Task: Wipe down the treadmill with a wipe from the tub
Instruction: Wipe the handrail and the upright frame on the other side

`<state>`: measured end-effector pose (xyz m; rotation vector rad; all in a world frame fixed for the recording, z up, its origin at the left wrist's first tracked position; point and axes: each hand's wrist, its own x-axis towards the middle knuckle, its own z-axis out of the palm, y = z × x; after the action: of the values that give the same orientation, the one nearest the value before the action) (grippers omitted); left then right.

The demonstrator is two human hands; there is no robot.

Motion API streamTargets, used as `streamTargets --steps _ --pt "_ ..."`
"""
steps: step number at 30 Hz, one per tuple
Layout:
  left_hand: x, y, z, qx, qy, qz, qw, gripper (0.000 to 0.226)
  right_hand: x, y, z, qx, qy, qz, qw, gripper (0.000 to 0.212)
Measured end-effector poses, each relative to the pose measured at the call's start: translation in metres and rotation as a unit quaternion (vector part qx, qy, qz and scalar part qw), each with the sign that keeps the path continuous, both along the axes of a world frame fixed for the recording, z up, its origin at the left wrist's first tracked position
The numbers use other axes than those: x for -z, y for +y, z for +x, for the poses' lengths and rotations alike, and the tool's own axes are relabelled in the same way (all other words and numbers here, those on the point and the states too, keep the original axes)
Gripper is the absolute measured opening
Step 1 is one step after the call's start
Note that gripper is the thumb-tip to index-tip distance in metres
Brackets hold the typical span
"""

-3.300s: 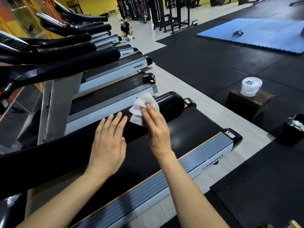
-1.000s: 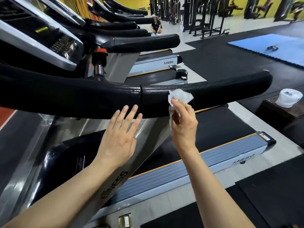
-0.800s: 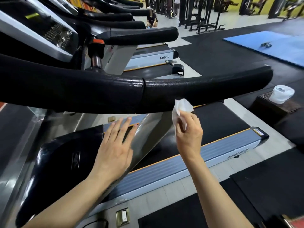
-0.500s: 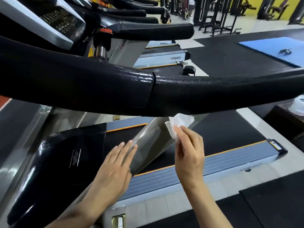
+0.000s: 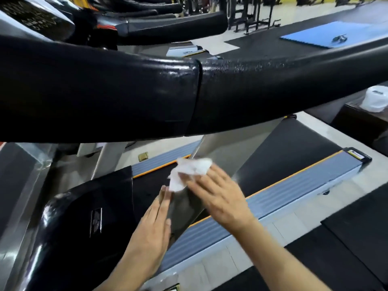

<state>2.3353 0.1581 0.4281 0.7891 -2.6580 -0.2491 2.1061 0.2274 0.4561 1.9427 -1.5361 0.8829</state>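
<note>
The treadmill's thick black handrail (image 5: 126, 91) runs across the upper view. Beneath it the silver upright post (image 5: 222, 150) slopes down to the deck. A crumpled white wipe (image 5: 193, 169) lies against this post, and my right hand (image 5: 218, 198) presses it there with flat, spread fingers. Just below the wipe, my left hand (image 5: 151, 232) rests flat along the post's left edge, fingers straight. The white wipe tub (image 5: 375, 100) stands at the far right, partly hidden by the handrail.
The black motor cover (image 5: 84, 206) is at lower left, the running belt (image 5: 289, 148) and grey side rail (image 5: 294, 192) to the right. The tub sits on a dark stool (image 5: 357, 120). More treadmills (image 5: 168, 28) line up behind; a blue mat (image 5: 319, 34) lies far right.
My right hand moved from the handrail down to the silver post, and it now presses the wipe flat instead of pinching it. My left hand slid down along the post.
</note>
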Motion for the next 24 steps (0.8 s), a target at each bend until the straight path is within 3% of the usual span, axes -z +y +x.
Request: streamTargets --steps 5,7,11,13,16,19,24 --pt "0.017 0.001 -0.004 -0.01 0.042 0.005 0.999 0.072 -0.032 -0.015 0.005 0.185 -0.064 -0.114 0.974 0.035" --pt "0.024 0.0 -0.005 -0.016 0.049 0.015 0.999 0.073 -0.017 -0.022 0.027 0.183 -0.088 -0.099 0.974 0.035" --pt "0.039 -0.01 -0.003 -0.033 0.024 0.001 0.999 0.065 0.011 -0.009 0.055 0.059 -0.008 0.003 0.998 0.031" --pt "0.037 -0.011 0.0 -0.01 0.033 -0.012 0.999 0.069 -0.001 -0.001 0.043 0.098 -0.022 -0.022 0.995 0.032" --pt "0.016 -0.015 -0.006 0.083 0.052 -0.067 0.993 0.07 -0.017 -0.002 0.023 0.204 -0.14 -0.089 0.965 0.039" --pt "-0.005 -0.028 -0.03 0.138 0.043 -0.117 0.983 0.074 -0.018 -0.016 0.028 0.23 -0.24 -0.118 0.936 0.04" --pt "0.003 -0.038 -0.061 0.125 0.076 -0.155 0.977 0.074 -0.009 -0.009 0.021 0.193 -0.2 -0.161 0.947 0.029"
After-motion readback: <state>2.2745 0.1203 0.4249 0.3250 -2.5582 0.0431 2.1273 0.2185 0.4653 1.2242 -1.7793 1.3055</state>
